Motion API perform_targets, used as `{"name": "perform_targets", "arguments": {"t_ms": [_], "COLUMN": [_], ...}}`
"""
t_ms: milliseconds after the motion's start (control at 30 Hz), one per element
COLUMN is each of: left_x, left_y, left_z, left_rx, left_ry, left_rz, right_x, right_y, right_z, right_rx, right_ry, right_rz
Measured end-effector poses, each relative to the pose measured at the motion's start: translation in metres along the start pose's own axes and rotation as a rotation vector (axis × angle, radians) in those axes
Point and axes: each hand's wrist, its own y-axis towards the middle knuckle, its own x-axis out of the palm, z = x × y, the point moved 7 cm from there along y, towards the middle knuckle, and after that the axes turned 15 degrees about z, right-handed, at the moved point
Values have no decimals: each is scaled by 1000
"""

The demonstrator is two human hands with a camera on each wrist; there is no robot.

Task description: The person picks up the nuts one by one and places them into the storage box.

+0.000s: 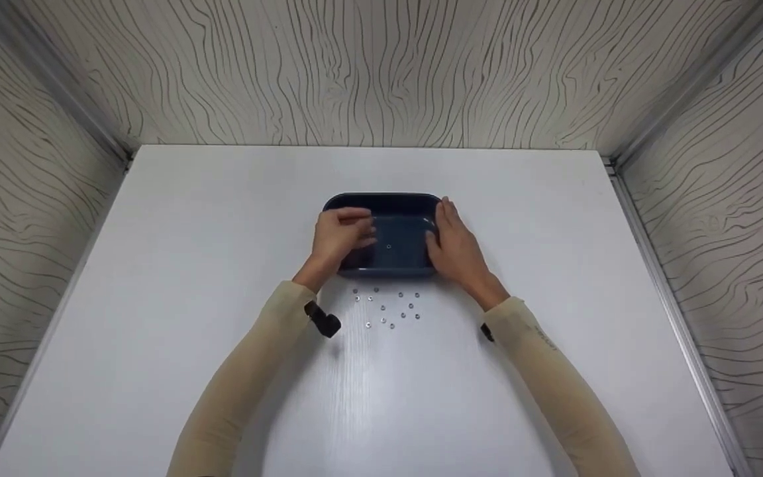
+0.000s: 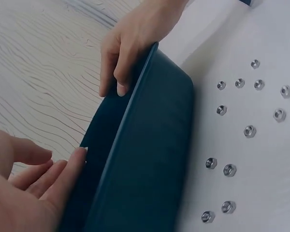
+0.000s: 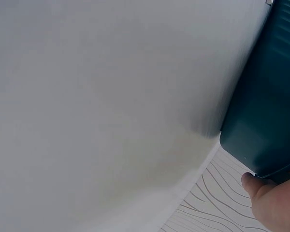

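Observation:
A dark blue rectangular tub point(image 1: 388, 272) stands on the white table, with one small nut point(image 1: 389, 246) visible on its floor. My left hand point(image 1: 340, 235) is over the tub's left side, fingers loosely extended. In the left wrist view its thumb stands apart from the fingers, and nothing shows between them. My right hand point(image 1: 459, 252) holds the tub's right end, thumb over the inside and fingers along the outside. Several metal hex nuts point(image 2: 250, 131) lie scattered on the table just in front of the tub. In the right wrist view, little of the right hand point(image 3: 280, 203) shows.
The white tabletop point(image 1: 222, 218) extends around the tub on all sides. Patterned panels point(image 1: 381, 73) enclose the back and both sides, with metal strips along the corners. Each sleeve carries a black wrist device point(image 1: 323, 319).

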Motion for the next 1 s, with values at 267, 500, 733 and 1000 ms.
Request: {"name": "perform_targets", "arguments": {"t_ms": [267,500,733,1000], "left_x": [4,7,11,9], "left_y": [-20,-39,-62,-91], "left_z": [23,28,25,9], "left_rx": [290,499,635,795], "left_ry": [221,401,504,728], "left_rz": [-83,-115,-204,-277], "right_x": [0,1,1,2], "right_y": [1,1,1,1], "right_z": [1,1,1,3], "right_rx": [14,7,7,16], "right_ry": [3,-9,1,4], "right_rz": [-5,-5,4,3]}}
